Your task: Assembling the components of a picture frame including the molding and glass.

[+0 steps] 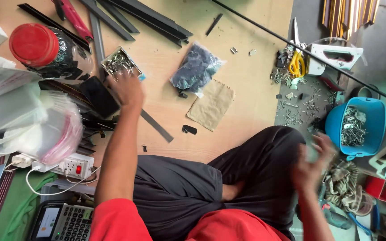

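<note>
Fingers [120,80] of your left hand [127,89] spread loosely over the near corner of the small metal tin [118,61] of shiny clips, gripping nothing that I can see. That tin sits on the smooth wooden board [242,85], hemmed by a black phone [99,96] and a red-lidded jar [45,47]; bare board opens to its right, up to the dark crinkled plastic bag [196,67]. Your right hand [313,163] is blurred above your knee, fingers half curled, grip impossible to tell, beside the blue plastic tub [371,111] of metal parts.
</note>
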